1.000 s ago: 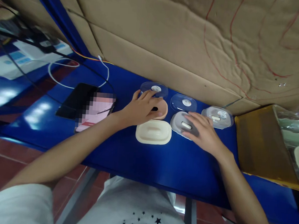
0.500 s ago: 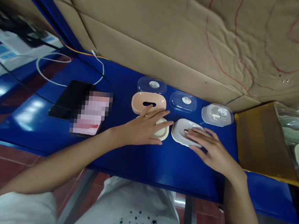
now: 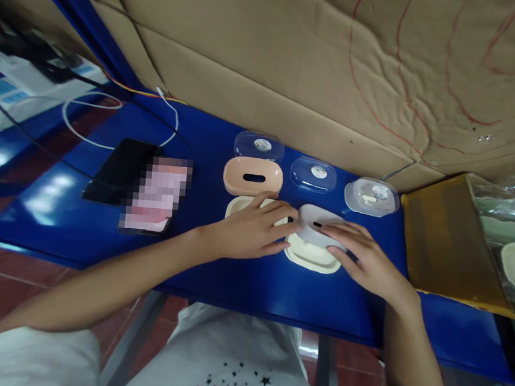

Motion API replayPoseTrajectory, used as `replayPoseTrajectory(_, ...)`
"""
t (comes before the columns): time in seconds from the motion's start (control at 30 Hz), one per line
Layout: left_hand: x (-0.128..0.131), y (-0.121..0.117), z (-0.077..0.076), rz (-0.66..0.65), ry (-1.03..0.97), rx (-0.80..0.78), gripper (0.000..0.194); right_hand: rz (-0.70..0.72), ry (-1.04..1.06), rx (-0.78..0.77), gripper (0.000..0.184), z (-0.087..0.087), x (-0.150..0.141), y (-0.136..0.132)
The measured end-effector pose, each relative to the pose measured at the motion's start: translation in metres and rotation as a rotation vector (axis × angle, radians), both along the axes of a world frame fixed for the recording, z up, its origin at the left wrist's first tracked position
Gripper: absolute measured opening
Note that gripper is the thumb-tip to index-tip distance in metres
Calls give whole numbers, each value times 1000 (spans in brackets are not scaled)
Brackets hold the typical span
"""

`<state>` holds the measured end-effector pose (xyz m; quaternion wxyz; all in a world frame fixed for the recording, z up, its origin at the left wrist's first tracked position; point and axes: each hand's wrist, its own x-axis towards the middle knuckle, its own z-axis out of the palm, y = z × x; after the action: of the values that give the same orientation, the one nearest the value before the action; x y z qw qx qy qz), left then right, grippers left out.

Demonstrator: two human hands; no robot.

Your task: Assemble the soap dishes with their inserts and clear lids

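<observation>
My right hand (image 3: 360, 251) grips the right end of a grey soap dish tray (image 3: 315, 220) with a slot in its middle. The tray is tilted and raised off a cream soap dish base (image 3: 312, 258), whose front part shows beneath it. My left hand (image 3: 255, 225) is spread above another cream base (image 3: 239, 204) and hides much of it. Its fingertips reach the left edges of the grey tray and the base under it; how firmly they touch I cannot tell. Behind it lies a peach soap dish tray (image 3: 234, 176) with a dark slot.
Clear lids with round labels (image 3: 259, 147) (image 3: 313, 175) lie at the back, and a lidded soap dish (image 3: 372, 197) stands right of them. An open cardboard box (image 3: 446, 231) holds wrapped dishes at right. Phones (image 3: 119, 170) (image 3: 161, 194) and a white cable (image 3: 176, 121) lie left.
My left hand moved from the peach tray toward me and right, to the grey tray. My right hand has lifted the grey tray, uncovering the cream base beneath.
</observation>
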<state>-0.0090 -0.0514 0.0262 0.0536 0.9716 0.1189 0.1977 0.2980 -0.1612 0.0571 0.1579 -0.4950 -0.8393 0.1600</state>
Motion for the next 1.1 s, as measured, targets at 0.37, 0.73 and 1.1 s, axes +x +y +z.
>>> replayPoseTrajectory(0.37,15,-39,-9,-247,1,141,8,24,-88,157,39,-19,-6,45)
replayPoseTrajectory(0.73,11,-31,-12,-230,-3,138,8,-398,-242,131,74,-17,116,69)
replayPoseTrajectory(1.1,11,-28,-14,-199,55,110,16,-462,-117,-366,77,19,132,12)
